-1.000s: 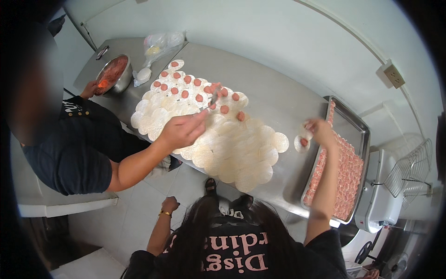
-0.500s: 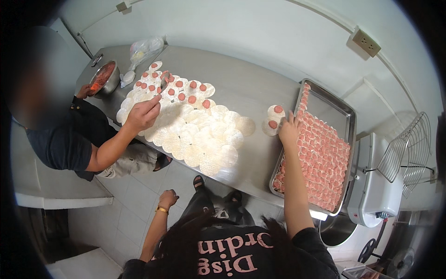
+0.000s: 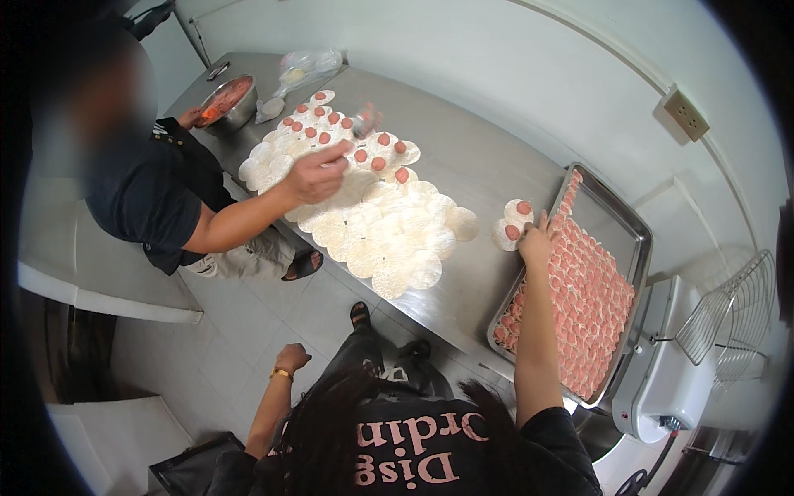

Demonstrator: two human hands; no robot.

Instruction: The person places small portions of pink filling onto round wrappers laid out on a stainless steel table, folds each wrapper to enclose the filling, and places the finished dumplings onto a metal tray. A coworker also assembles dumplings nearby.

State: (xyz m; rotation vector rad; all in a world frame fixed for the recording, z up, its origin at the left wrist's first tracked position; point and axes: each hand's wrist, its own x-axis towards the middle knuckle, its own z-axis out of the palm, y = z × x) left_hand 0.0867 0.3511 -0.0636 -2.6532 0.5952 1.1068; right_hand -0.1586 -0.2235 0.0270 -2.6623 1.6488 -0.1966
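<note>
My right hand (image 3: 538,241) reaches over the left rim of a metal tray (image 3: 643,217), fingers drawn together beside the dumplings. What they hold, if anything, is hidden. Rows of small open-topped dumplings (image 3: 571,306) with pink filling cover most of the tray. Just left of my right hand, two round wrappers (image 3: 501,235) lie on the table, each with a ball of pink filling (image 3: 523,207). My left hand (image 3: 291,358) hangs in front of the table, closed and apparently holding nothing, a gold-coloured band on its wrist.
Overlapping pale wrappers (image 3: 389,240) spread over the steel table (image 3: 463,157), some topped with filling. A co-worker's hand (image 3: 318,174) works above them with a blurred utensil. The co-worker's other hand is at a metal bowl (image 3: 240,112). A white machine (image 3: 662,355) with a wire guard stands right.
The whole view has shifted, so the table sits farther right. The co-worker's utensil has moved over the wrappers. My right hand stays at the tray's left rim; my left hand still hangs low.
</note>
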